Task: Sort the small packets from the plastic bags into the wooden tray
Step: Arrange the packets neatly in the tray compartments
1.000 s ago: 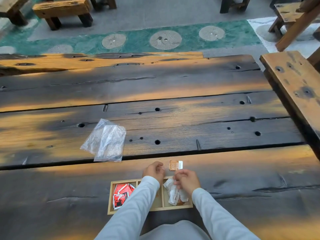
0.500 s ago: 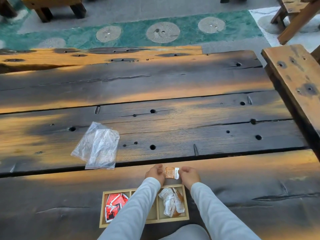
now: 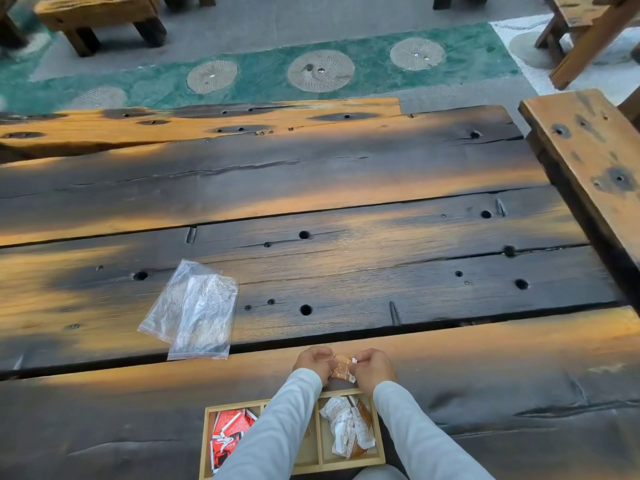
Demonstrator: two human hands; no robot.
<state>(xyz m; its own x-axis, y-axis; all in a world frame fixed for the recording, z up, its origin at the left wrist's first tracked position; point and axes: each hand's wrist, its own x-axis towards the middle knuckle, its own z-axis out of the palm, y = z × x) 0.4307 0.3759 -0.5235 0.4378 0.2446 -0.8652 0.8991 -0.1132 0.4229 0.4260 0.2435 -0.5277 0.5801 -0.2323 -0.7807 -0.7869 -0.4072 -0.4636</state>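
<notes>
A small orange-and-white packet (image 3: 343,368) is pinched between my left hand (image 3: 314,362) and my right hand (image 3: 373,368), just beyond the far edge of the wooden tray (image 3: 379,441). The tray sits at the near table edge and has three compartments. Red packets (image 3: 228,434) fill the left one, white and orange packets (image 3: 349,431) lie in the right one, and my left sleeve hides most of the middle one. Two flat clear plastic bags (image 3: 194,310) lie overlapped on the table, farther away and to the left.
The table (image 3: 346,188) is made of dark, worn planks with holes and gaps between them. A raised wooden beam (image 3: 588,161) runs along the right side. Benches (image 3: 100,19) stand on the floor beyond the table.
Both hands have closed in on the orange packet and drawn it slightly nearer to the tray; earlier it lay on the table between my fingertips. The camera view has shifted a little.
</notes>
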